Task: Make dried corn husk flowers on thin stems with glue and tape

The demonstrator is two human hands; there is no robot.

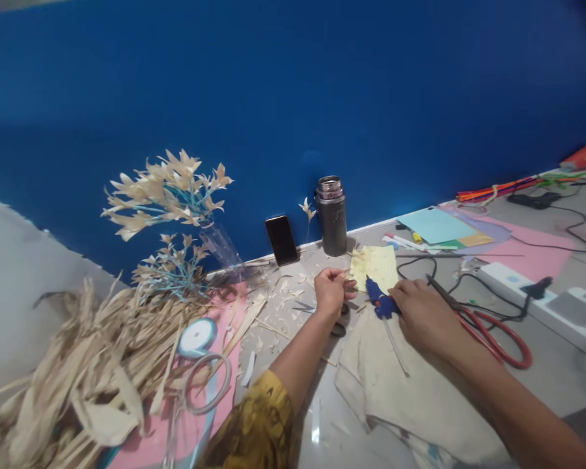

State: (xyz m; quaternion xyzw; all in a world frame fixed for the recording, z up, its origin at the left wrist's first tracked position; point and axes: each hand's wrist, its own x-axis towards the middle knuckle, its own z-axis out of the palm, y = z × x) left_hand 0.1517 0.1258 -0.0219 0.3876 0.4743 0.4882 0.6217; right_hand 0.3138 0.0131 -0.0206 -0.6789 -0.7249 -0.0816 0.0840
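Left hand: fingers pinched together on a small pale sliver, above black-handled scissors. Right hand: fingers wrapped around a blue glue gun, nozzle toward yellow paper. Desk: red-handled scissors, steel flask, phone, dried leaf strips.

phone leaning on blue wall; flask beside; red scissors.

Right hand gripping blue glue gun, nozzle aimed at yellow paper. Left hand just left of gun, pinching small husk piece, over black scissors. Red scissors right of gun. Steel flask behind.
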